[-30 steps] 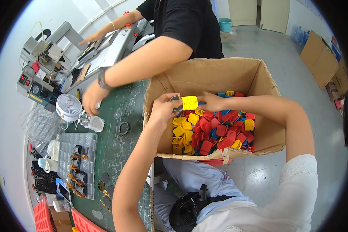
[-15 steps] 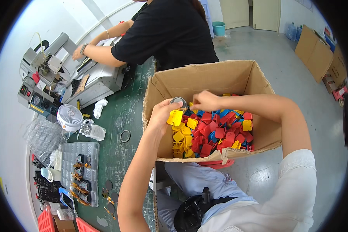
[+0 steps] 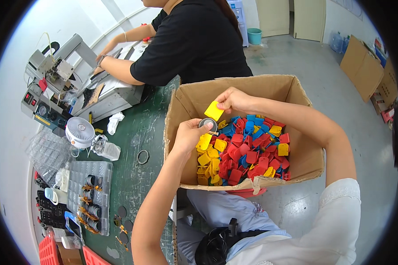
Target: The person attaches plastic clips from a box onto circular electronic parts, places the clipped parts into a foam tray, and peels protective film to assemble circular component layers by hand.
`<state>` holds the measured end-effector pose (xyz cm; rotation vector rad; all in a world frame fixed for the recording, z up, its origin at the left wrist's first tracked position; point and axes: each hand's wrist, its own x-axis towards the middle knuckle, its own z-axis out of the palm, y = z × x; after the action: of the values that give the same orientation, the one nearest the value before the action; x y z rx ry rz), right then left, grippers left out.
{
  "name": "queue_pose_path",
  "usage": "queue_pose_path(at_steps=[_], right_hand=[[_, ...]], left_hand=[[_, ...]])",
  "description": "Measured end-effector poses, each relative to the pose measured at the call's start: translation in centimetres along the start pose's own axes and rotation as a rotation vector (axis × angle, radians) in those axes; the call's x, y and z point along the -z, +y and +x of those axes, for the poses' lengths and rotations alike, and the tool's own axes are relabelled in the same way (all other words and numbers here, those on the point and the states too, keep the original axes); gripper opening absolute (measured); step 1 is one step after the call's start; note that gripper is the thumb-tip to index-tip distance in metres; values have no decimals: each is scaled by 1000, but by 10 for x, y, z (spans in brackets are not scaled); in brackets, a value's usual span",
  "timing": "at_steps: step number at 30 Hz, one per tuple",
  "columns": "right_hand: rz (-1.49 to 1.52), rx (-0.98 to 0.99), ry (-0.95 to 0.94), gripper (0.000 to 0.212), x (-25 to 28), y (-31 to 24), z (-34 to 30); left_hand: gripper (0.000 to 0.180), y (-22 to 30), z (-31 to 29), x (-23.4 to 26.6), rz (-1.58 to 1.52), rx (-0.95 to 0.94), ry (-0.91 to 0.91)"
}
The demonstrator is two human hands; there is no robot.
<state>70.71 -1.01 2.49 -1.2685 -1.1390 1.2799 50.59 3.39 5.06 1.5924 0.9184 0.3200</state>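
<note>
My left hand (image 3: 189, 135) is closed on a round grey disc with a dark rim (image 3: 208, 125), the thumb lying across its face. Just behind it, my right hand (image 3: 234, 100) pinches a flat yellow plastic tag (image 3: 214, 110) by its edge. The tag is close to the disc's far side; whether they touch I cannot tell. Both hands are over an open cardboard box (image 3: 234, 85). Inside lies a heap of red tags (image 3: 251, 157), with blue tags (image 3: 252, 126) toward the far side and more yellow tags (image 3: 213, 153) at the left.
Left of the box, a green worktable (image 3: 141, 181) bears a clear tray (image 3: 75, 176) with stacked discs, a small white fan (image 3: 79, 131), a dark ring (image 3: 143, 157) and loose discs (image 3: 122, 212). Beyond, a co-worker in black (image 3: 194, 44) reaches over a machine (image 3: 115, 90).
My right hand has risen from beside the disc and now shows a yellow tag in its fingers. The left hand keeps the disc. A yellow tag near my left fingers has dropped lower or shifted.
</note>
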Motion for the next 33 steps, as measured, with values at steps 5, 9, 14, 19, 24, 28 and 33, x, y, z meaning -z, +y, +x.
queue_pose_path(at_steps=[5, 9, 14, 19, 24, 28, 33], right_hand=[[-48, -19, -43, 17, -10, -8, -6], [-94, 3, -43, 18, -10, -8, -6], [-124, -3, -63, 18, -10, -9, -8], [-116, -4, -29, 18, -6, -7, -14], [-199, 84, -108, 20, -2, -3, 0], [232, 110, -246, 42, -10, -6, -5], [154, 76, -193, 52, -21, -8, -20]], left_hand=[[20, 1, -2, 0, -31, -16, -17], [19, 0, -2, 1, -15, -25, -13], [18, 2, -5, -1, -1, -30, -29], [17, 5, -4, -8, -15, -20, -41], [17, 5, -5, 2, 9, -59, -49], [21, 2, -19, 17, -37, -196, 70], [18, 15, -138, 101, -21, -339, 205]])
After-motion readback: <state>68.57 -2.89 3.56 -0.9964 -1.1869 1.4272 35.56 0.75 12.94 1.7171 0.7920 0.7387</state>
